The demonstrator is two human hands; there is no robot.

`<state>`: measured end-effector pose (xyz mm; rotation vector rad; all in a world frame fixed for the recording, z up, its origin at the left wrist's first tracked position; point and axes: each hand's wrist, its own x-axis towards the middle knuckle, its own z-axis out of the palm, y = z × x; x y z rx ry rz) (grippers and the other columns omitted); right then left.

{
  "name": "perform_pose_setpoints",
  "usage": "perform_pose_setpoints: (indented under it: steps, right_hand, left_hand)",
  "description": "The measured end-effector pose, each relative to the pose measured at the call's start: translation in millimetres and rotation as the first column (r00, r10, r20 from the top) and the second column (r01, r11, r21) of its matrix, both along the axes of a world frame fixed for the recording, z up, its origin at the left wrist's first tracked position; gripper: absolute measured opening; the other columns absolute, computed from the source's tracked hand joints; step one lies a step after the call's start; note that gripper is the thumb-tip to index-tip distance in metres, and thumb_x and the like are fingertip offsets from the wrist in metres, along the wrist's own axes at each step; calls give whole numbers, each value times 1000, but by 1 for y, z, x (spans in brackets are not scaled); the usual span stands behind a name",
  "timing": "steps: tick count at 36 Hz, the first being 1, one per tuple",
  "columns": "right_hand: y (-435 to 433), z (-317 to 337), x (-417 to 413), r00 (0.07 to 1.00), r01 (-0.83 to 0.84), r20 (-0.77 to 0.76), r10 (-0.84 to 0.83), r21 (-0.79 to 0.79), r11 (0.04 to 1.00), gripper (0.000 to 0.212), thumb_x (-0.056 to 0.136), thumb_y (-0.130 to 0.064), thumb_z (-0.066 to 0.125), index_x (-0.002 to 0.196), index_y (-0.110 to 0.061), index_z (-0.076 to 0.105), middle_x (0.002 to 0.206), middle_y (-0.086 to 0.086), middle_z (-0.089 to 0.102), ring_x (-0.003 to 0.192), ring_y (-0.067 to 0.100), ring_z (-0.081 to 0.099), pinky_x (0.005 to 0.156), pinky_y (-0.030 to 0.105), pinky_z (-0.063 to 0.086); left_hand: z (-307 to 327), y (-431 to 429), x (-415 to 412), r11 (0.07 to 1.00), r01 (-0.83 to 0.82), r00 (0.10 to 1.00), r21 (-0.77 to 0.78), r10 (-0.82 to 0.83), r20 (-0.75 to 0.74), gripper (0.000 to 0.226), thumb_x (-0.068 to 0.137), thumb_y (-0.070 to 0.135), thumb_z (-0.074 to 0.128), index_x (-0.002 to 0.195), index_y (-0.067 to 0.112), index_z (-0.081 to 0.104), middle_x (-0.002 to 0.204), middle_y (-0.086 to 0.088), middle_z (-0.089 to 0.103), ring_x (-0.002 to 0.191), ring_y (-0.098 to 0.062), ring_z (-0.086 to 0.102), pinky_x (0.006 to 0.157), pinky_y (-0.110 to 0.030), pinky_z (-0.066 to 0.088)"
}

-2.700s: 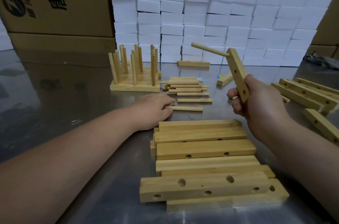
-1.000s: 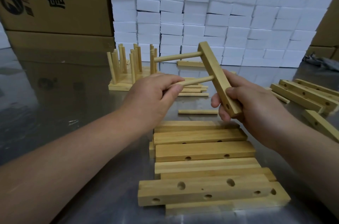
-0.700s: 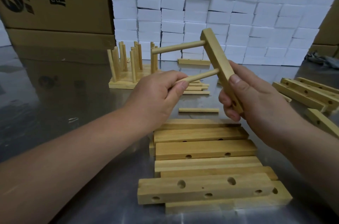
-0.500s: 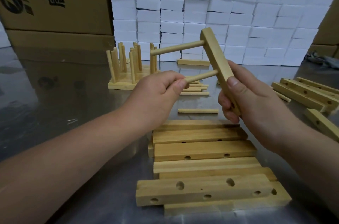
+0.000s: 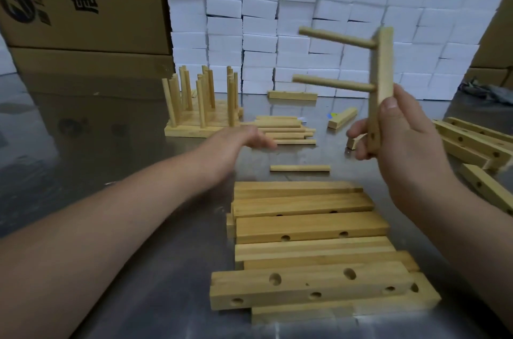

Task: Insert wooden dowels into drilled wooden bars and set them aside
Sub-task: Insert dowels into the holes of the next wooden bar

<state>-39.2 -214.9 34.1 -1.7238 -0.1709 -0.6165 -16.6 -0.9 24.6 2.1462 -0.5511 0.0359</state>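
Steel table [image 5: 83, 172], drilled bars [image 5: 308, 227], loose dowels [image 5: 286, 132]

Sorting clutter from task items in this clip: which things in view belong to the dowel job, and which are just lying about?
Job: right hand holding a bar with two dowels; left hand by the loose dowels; drilled bars; dowelled bars.
Lying about: white blocks; cardboard boxes; wood offcut.

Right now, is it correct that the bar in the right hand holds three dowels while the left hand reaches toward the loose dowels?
Not quite: the head view shows two dowels in the bar, not three. The right hand holds it, and the left hand reaches toward the loose dowels.
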Motion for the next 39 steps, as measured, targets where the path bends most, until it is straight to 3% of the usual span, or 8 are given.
perform_pose_setpoints:
  steps: [3, 8, 17, 21, 26, 32, 36, 39]
  right_hand:
    - [-5, -2, 6, 996, 72, -59, -68, 79, 994, 39, 102, -32, 27, 140, -27, 35, 58, -11, 63, 46, 4, 50, 57, 25, 42]
    - [-3, -3, 10, 987, 91, -147, -72, 131, 987, 39, 101, -29, 28, 138, -21, 40, 58, -7, 62, 44, 5, 50, 54, 23, 43]
    - [-2, -2, 9, 984, 101, -165, -73, 167, 981, 33, 101, -28, 28, 128, -22, 48, 65, -3, 61, 45, 7, 50, 61, 28, 46]
    - [-1, -1, 8, 985, 87, -164, -58, 178, 980, 23, 101, -28, 29, 113, -30, 49, 63, -4, 61, 44, 6, 49, 60, 27, 45]
    - [-1, -1, 8, 985, 84, -167, -51, 197, 977, 19, 101, -27, 30, 105, -34, 48, 58, -5, 61, 41, 5, 49, 56, 25, 44]
    - [-1, -2, 9, 976, 45, -217, -3, 191, 980, 28, 101, -28, 28, 112, -22, 53, 56, -6, 65, 44, 7, 54, 58, 23, 49]
    - [2, 0, 7, 978, 3, -204, 33, 175, 985, 31, 101, -25, 27, 91, -18, 55, 63, -4, 69, 56, 10, 61, 82, 41, 49]
    - [4, 2, 2, 981, 1, -195, 18, 94, 996, 36, 101, -26, 26, 96, -11, 58, 68, -4, 71, 62, 9, 63, 84, 41, 48]
  left_hand:
    - [-7, 7, 6, 980, 72, 997, 183, -69, -20, 46, 101, 21, 21, 105, 35, 65, 139, 20, 41, 129, 3, 29, 105, -20, 16]
    - [-8, 0, 15, 911, 189, 982, 366, -184, -51, 39, 101, 23, 26, 120, 36, 58, 147, 17, 31, 133, -1, 23, 105, -17, 9]
    - [-8, 3, 20, 952, 131, 987, 277, -99, -128, 39, 99, 31, 30, 105, 33, 69, 110, 36, 50, 105, 12, 41, 85, 1, 21]
    - [-10, 4, 21, 971, -19, 996, 237, 38, -76, 28, 95, 36, 43, 89, 33, 70, 102, 19, 62, 101, -3, 53, 95, -27, 38]
    - [-16, 8, 27, 919, -250, 968, 306, 230, 100, 10, 83, 30, 66, 74, 31, 62, 79, 16, 61, 74, 2, 54, 55, -12, 37]
    - [-16, 10, 28, 899, -234, 972, 370, 210, 103, 22, 90, 24, 57, 110, 30, 64, 94, 10, 62, 81, -4, 53, 68, -22, 42]
    - [1, 3, 15, 956, -253, 958, 148, 227, 174, 21, 93, 26, 51, 107, 36, 63, 84, 16, 56, 65, 0, 48, 51, -12, 37]
    - [17, -5, -3, 986, -169, 941, 8, 159, 299, 26, 92, 22, 52, 88, 48, 56, 84, 15, 52, 69, 9, 48, 56, -1, 35]
